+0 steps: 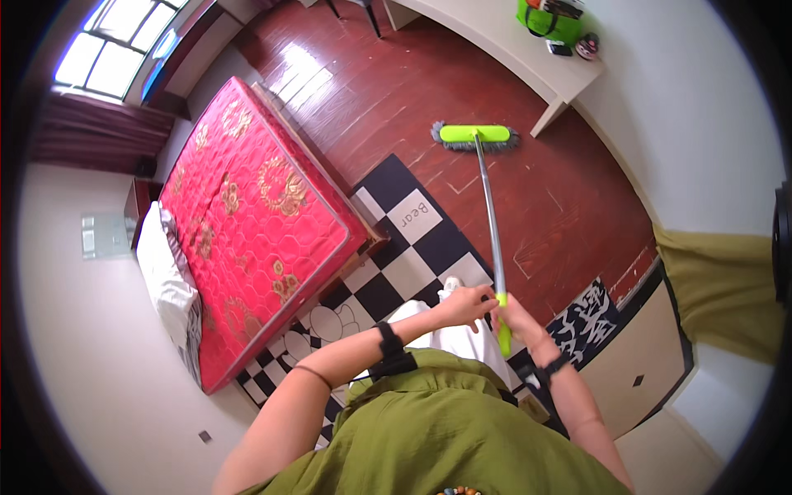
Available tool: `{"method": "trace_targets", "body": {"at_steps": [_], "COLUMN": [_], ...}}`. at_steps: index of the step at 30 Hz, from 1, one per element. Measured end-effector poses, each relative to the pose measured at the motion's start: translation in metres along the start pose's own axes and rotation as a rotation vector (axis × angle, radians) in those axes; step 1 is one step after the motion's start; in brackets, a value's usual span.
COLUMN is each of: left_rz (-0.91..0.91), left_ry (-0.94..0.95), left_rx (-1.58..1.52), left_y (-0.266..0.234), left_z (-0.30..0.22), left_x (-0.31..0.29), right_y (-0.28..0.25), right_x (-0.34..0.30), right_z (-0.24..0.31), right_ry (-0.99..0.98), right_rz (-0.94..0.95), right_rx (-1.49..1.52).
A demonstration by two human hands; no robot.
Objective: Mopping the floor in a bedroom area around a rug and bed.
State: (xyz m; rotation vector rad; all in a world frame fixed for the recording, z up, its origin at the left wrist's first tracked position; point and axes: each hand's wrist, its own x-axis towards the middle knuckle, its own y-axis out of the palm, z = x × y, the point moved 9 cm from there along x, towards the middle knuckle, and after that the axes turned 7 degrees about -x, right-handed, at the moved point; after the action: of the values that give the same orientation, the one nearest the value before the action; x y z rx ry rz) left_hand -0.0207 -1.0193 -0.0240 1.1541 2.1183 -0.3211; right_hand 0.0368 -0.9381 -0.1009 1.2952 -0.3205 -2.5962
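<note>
A flat mop (492,216) with a long silver pole reaches away from me. Its bright green head (474,133), fringed in grey, rests on the red-brown wooden floor. My right hand (517,320) is wrapped round the green grip at the near end of the pole. Just left of that grip is my left hand (467,306), its fingers apart and loosely bent. The fingertips come close to the pole, and whether they touch it I cannot tell. Dark bands sit on both wrists.
On the left stands a bed with a pink-red mattress (264,194) and a white pillow (165,257). A black-and-white checkered mat (429,247) lies beside it. A pale desk (528,62) lines the far right wall, a green bag (551,23) on top. An olive curtain (718,289) hangs at right.
</note>
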Motion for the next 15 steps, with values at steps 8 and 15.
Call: {"method": "trace_targets", "body": {"at_steps": [8, 15], "left_rz": [0.181, 0.285], "left_ry": [0.295, 0.266], "left_rx": [0.805, 0.833], "left_y": [0.065, 0.023], "left_z": [0.031, 0.046], "left_x": [0.064, 0.106], "right_y": [0.0, 0.01], "right_x": [-0.14, -0.08], "right_z": [-0.043, -0.009], "right_ry": [0.426, 0.401], "right_rz": [0.016, 0.039], "right_rx": [-0.001, -0.02]}}
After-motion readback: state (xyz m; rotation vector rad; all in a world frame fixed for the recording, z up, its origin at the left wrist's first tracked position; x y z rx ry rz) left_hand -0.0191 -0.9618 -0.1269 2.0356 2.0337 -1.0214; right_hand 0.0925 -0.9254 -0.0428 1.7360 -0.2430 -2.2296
